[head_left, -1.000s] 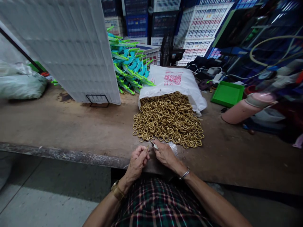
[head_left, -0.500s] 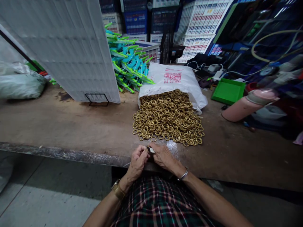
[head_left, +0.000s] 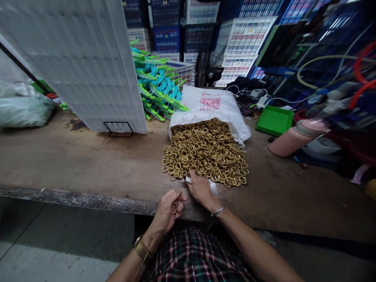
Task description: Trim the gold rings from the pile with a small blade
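Note:
A heap of brass-coloured rings (head_left: 205, 149) spills out of a white woven sack (head_left: 211, 103) onto the table. My left hand (head_left: 166, 211) is over the table's front edge, fingers curled around a single ring (head_left: 174, 207). At the near edge of the heap, my right hand (head_left: 201, 190) grips a small, flat, pale piece (head_left: 188, 179) whose kind I cannot make out. The fingertips of this hand reach the nearest rings; whether they pinch one is hidden.
A tall white ribbed panel (head_left: 76, 62) stands left on a black wire stand (head_left: 118, 129). Green and turquoise parts (head_left: 160, 86) are stacked behind. To the right are a green tray (head_left: 274, 120) and a pink bottle (head_left: 295, 137). Crates (head_left: 166, 37) fill the back.
My hands have drawn apart. The right has moved forward to the heap with the pale piece, while the left stays near the table edge and a ring now shows in it.

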`<state>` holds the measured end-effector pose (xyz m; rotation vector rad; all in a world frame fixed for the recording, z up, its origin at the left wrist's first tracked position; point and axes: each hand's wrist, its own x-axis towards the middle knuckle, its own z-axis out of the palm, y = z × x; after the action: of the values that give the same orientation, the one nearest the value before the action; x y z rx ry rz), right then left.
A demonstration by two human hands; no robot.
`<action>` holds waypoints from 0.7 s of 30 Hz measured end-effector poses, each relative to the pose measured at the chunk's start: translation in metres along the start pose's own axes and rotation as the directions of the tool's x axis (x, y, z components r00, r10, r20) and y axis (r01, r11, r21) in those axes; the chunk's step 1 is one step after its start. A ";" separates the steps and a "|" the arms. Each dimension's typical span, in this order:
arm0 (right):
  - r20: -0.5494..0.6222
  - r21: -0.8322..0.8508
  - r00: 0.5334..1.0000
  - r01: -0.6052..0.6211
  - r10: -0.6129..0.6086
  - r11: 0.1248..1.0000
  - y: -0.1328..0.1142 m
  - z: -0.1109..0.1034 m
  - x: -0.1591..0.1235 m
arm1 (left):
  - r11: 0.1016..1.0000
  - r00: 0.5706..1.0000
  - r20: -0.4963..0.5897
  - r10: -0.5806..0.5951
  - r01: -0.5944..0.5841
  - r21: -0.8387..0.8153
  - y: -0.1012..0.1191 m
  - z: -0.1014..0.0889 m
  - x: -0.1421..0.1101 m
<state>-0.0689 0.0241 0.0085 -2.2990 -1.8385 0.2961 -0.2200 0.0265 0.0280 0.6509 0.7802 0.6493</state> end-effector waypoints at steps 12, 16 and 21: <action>-0.003 0.094 0.999 0.035 -0.035 0.995 0.010 0.006 -0.003 | 0.919 0.970 -0.100 -0.222 0.174 -0.354 0.001 -0.014 0.011; -0.042 0.261 0.992 0.125 -0.118 0.957 0.011 0.004 -0.017 | 0.980 0.990 -0.107 -0.096 0.075 -0.187 -0.001 -0.008 0.012; -0.058 0.445 0.977 0.211 -0.207 0.870 0.004 -0.008 -0.031 | 0.984 0.996 -0.062 0.057 -0.046 0.170 -0.007 -0.003 0.011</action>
<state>-0.0695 -0.0069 0.0161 -1.7715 -1.7657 0.6064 -0.2147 0.0310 0.0162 0.8088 0.8896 0.6594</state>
